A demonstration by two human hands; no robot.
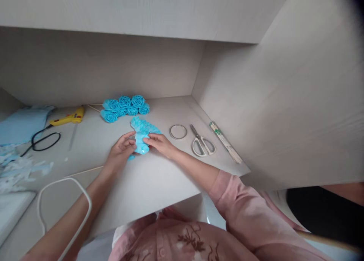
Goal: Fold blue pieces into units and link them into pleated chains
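A strip of bright blue crepe paper (142, 141) with a ruffled, petal-like edge is held between my two hands over the desk. My right hand (159, 144) grips its right side, thumb lying on top. At the left edge, the curled fingers of my left hand (123, 147) close on the paper. A small blue scrap (131, 157) lies just below the strip. Beyond my hands rests a cluster of several blue paper roses (125, 102), with thin sticks poking out at the left.
White-handled scissors (202, 144), a ring-shaped roll (178, 138) and a packet of sticks (226, 143) lie right. Leftward are a yellow glue gun (68, 119), its black cord, blue sheets (24, 122) and paper scraps (17, 174). A white cable (88, 202) crosses my left forearm.
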